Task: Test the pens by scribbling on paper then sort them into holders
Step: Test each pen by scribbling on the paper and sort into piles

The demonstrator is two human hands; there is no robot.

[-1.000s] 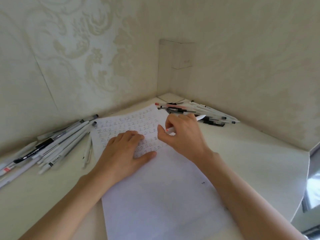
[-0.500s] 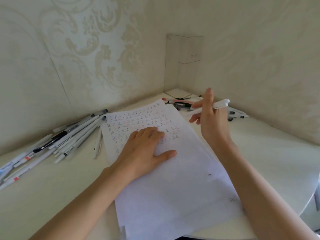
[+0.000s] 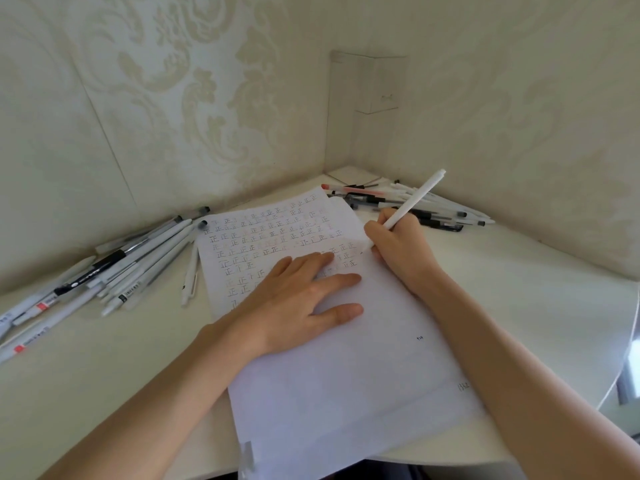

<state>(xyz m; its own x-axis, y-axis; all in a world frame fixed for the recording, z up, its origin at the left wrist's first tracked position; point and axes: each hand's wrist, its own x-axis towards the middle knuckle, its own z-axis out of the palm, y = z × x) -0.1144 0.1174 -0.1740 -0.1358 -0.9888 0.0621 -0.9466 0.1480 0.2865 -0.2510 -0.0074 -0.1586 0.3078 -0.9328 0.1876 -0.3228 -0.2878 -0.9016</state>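
1. Two piles of pens on the tabletop (image 3: 519,292): a big one (image 3: 114,271) at the left edge of the frame, a smaller one (image 3: 408,202) up near the wall corner, upper middle. Guessing one's tested and one isn't, can't tell which.
2. Right hand (image 3: 401,244) has its fingers wrapped round a white pen (image 3: 415,199) in a writing grip, tip down at the paper (image 3: 346,375), so it's probably the scribble test.
3. Left hand (image 3: 298,299) lies flat, fingers spread, holding nothing, likely pinning the sheet.
4. No holders I can make out for sure.
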